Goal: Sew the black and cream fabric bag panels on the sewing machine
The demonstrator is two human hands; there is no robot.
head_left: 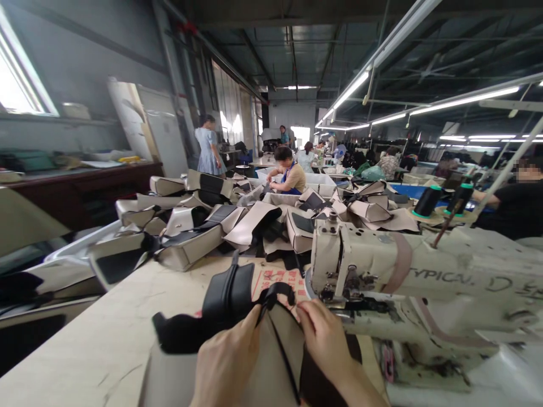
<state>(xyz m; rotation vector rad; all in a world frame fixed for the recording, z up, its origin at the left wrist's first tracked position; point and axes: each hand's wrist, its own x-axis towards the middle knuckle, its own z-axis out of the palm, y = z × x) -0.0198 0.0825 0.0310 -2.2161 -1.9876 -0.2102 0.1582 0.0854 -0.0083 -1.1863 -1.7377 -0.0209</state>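
Observation:
My left hand point(227, 362) lies on a beige and black sewn cover piece point(237, 316) on the worktable, fingers curled over its beige panel near a black strap loop. My right hand point(324, 333) presses the same piece's right edge, fingertips close to the needle area of the beige sewing machine point(407, 277). Both hands grip the piece; its black padded part sticks out to the left and away from me.
A heap of finished beige and black covers point(190, 226) fills the table's far side. Two black thread cones point(428, 200) stand behind the machine. Other people work at tables further back, one sits at the right point(517, 198).

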